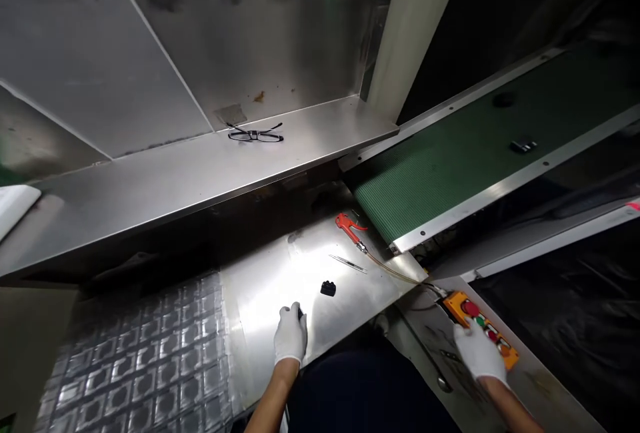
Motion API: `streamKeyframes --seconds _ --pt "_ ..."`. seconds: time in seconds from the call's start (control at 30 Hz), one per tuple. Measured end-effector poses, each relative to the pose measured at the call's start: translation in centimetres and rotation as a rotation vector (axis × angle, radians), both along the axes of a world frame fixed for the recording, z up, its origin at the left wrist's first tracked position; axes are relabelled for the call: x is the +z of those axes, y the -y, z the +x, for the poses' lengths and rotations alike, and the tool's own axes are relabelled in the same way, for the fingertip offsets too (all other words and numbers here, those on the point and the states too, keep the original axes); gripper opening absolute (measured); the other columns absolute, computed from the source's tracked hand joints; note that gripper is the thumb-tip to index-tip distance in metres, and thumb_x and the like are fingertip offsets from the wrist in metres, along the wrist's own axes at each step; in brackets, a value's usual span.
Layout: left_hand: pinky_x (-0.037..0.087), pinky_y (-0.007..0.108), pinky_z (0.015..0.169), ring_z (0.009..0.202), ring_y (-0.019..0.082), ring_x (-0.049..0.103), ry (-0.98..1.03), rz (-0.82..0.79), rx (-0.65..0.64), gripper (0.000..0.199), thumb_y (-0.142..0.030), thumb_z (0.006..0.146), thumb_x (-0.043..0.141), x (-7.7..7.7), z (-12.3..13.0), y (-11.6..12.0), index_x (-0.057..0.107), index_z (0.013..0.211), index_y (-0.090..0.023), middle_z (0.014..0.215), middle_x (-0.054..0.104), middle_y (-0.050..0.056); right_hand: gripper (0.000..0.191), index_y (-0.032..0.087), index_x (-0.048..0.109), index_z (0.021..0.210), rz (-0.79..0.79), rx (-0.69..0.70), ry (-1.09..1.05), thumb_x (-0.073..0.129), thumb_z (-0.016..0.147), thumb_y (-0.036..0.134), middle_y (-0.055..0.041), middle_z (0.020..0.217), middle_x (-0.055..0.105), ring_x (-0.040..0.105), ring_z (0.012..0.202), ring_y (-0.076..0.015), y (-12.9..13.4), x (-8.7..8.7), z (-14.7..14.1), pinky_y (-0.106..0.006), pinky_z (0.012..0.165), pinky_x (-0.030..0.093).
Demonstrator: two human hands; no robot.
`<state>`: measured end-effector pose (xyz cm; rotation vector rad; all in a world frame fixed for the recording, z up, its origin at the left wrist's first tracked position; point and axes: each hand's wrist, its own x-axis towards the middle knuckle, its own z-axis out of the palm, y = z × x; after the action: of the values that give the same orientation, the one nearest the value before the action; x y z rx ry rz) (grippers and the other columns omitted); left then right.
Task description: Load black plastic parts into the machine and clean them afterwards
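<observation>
My left hand (291, 334), in a white glove, is closed over the steel bench top, its fingers curled on a small black part (301, 313) that is mostly hidden. Just beyond it, a black moulded part (328, 288) with bumps on top lies on the metal. My right hand (479, 349), also gloved, reaches over an orange push-button control box (507, 351) with red and green buttons. Its fingers are extended near the green button; whether one presses it I cannot tell. A pair of tweezers (349, 263) and a red air blow gun (349, 227) with a hose lie farther back.
A clear plastic tray (187, 359) with many pockets covers the left side. At the upper right, a green conveyor belt (440, 173) carries a dark part (523, 146) and another dark shape (504, 99). Glasses (255, 135) rest on the steel shelf (165, 183).
</observation>
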<state>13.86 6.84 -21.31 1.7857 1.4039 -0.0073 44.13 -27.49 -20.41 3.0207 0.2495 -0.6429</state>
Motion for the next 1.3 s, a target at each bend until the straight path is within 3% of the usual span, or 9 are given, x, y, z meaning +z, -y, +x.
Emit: streamKeyframes --seconds 0.13,0.23,0.43,0.53,0.63,0.83,1.1,1.2,1.3 --pt "0.050 0.049 0.101 0.103 0.028 0.065 0.189 -0.147 0.135 0.020 -0.026 0.094 0.056 0.1 0.4 -0.4 0.062 0.111 -0.017 0.118 0.060 0.014 0.052 0.019 0.056 0.144 0.141 0.203 -0.083 0.034 0.100 0.036 -0.0083 0.131 0.069 0.069 0.113 -0.0233 -6.4 -0.6 -4.6 -0.034 0.096 0.055" --pt "0.059 0.038 0.081 0.083 0.020 0.068 0.364 -0.325 0.282 0.023 -0.037 0.097 0.055 2.2 0.6 -0.3 0.057 0.111 -0.019 0.107 0.063 0.010 0.045 0.020 0.056 0.143 0.262 0.458 -0.082 0.040 0.102 0.029 -0.0057 0.142 0.060 0.058 0.128 -0.0196 -12.9 -0.6 -5.8 -0.029 0.112 0.044" --pt "0.046 0.020 0.048 0.054 0.008 0.055 0.729 -0.559 0.453 0.051 -0.066 0.097 0.049 13.8 -0.2 1.9 0.059 0.112 -0.019 0.095 0.067 0.006 0.034 0.015 0.059 0.134 0.298 0.757 -0.080 0.054 0.104 0.029 -0.0115 0.135 0.060 0.056 0.125 -0.0258 -24.5 0.0 -3.9 -0.044 0.110 0.045" --pt "0.026 0.018 0.038 0.038 0.004 0.035 0.921 -0.691 0.595 0.046 -0.062 0.096 0.056 20.0 0.0 3.7 0.064 0.100 -0.017 0.066 0.059 -0.001 0.026 0.014 0.063 0.122 0.233 0.818 -0.091 0.059 0.104 0.033 -0.0104 0.124 0.062 0.059 0.117 -0.0260 -27.2 -0.4 -3.5 -0.047 0.102 0.051" --pt "0.020 0.021 0.038 0.033 0.004 0.024 0.986 -0.643 0.701 0.045 -0.061 0.096 0.055 23.5 1.0 5.6 0.066 0.095 -0.017 0.049 0.047 -0.006 0.023 0.014 0.065 0.115 0.157 0.853 -0.133 0.061 0.103 0.034 -0.0094 0.117 0.064 0.062 0.110 -0.0236 -27.7 -1.2 -3.1 -0.043 0.097 0.054" --pt "0.023 0.023 0.040 0.036 0.006 0.023 0.948 -0.437 0.789 0.043 -0.062 0.097 0.054 25.3 4.3 8.6 0.069 0.096 -0.021 0.045 0.039 -0.007 0.023 0.014 0.064 0.108 0.087 0.864 -0.291 0.060 0.103 0.035 -0.0058 0.103 0.066 0.064 0.095 -0.0196 -26.9 -2.8 -1.0 -0.038 0.089 0.055" --pt "0.019 0.022 0.038 0.033 0.004 0.022 0.996 -0.422 0.891 0.042 -0.059 0.096 0.055 26.1 9.2 10.3 0.066 0.086 -0.020 0.046 0.040 -0.007 0.018 0.014 0.062 0.110 0.212 0.784 -0.448 0.048 0.100 0.015 -0.0121 0.115 0.066 0.066 0.094 -0.0218 -25.7 -2.5 0.1 -0.038 0.089 0.052" --pt "0.020 0.020 0.036 0.032 0.002 0.023 1.067 -0.480 0.912 0.039 -0.052 0.097 0.056 25.7 9.5 9.7 0.063 0.080 -0.018 0.051 0.046 -0.004 0.026 0.014 0.064 0.111 0.348 0.701 -0.524 0.041 0.098 0.018 -0.0141 0.108 0.070 0.068 0.098 -0.0259 -25.9 -0.2 -0.5 -0.037 0.089 0.053" --pt "0.013 0.020 0.032 0.032 0.001 0.021 1.160 -0.577 0.910 0.033 -0.047 0.097 0.056 25.2 9.2 8.3 0.064 0.086 -0.017 0.064 0.056 -0.001 0.033 0.018 0.063 0.121 0.579 0.681 -0.600 0.044 0.099 0.033 -0.0077 0.107 0.071 0.067 0.105 -0.0222 -26.3 5.3 -1.6 -0.031 0.098 0.052"
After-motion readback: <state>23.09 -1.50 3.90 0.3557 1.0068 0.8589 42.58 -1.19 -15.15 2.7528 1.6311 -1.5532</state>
